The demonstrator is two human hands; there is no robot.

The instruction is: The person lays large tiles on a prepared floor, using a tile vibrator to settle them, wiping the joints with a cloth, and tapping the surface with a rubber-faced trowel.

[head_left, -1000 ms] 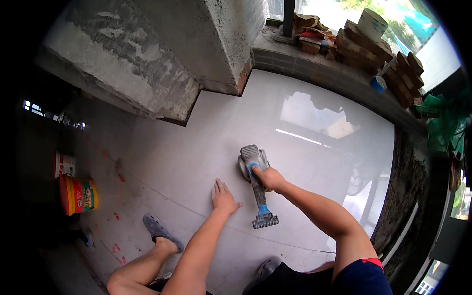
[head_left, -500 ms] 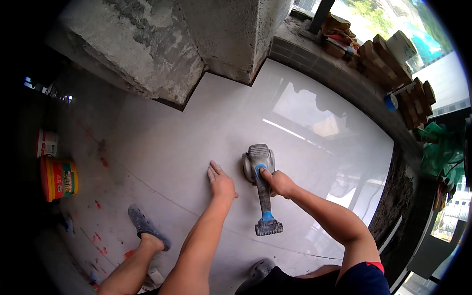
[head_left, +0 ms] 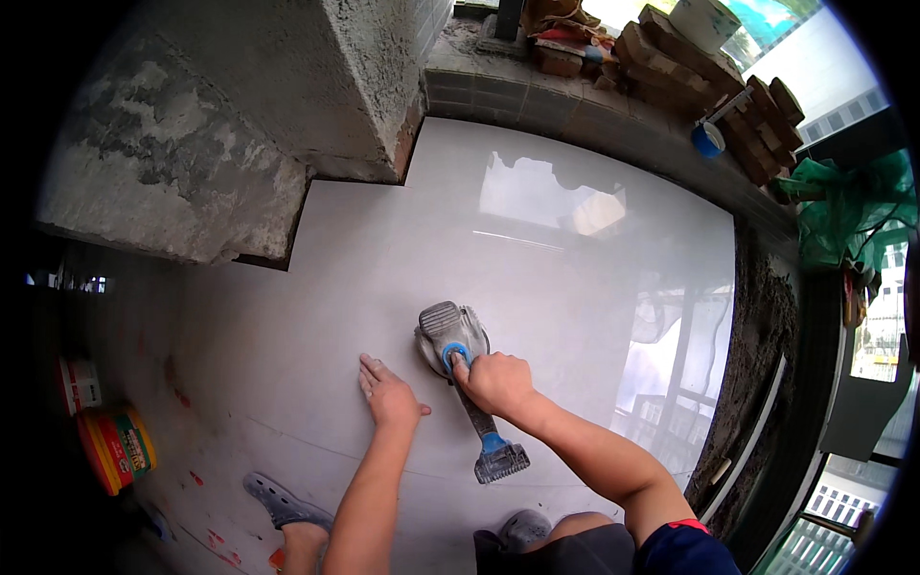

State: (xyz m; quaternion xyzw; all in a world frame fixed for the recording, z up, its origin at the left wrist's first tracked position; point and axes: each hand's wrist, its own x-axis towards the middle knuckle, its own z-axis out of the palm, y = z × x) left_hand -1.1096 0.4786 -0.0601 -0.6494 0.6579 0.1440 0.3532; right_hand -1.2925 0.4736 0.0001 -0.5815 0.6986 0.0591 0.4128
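A cordless tile vibrator point(head_left: 443, 328), dusty grey with a blue button and a battery foot, stands on a large glossy pale tile point(head_left: 565, 345). My right hand point(head_left: 495, 383) is wrapped round its handle, the thumb on the blue button. To the left of the tool, my left hand point(head_left: 389, 395) lies flat on the tile, fingers stretched out and holding nothing. The underside of the tool is hidden.
A rough concrete column point(head_left: 326, 86) borders the tile's far left. Along the far ledge lie bricks point(head_left: 671, 57) and a blue roll point(head_left: 707, 140). A dark mortar strip point(head_left: 762, 335) edges the right. Buckets point(head_left: 115, 446) stand at left, near my shoe point(head_left: 286, 498).
The view has shifted and turned. The tile vibrator leans its head more to the left, with my right hand still on it. My left hand stays flat beside it.
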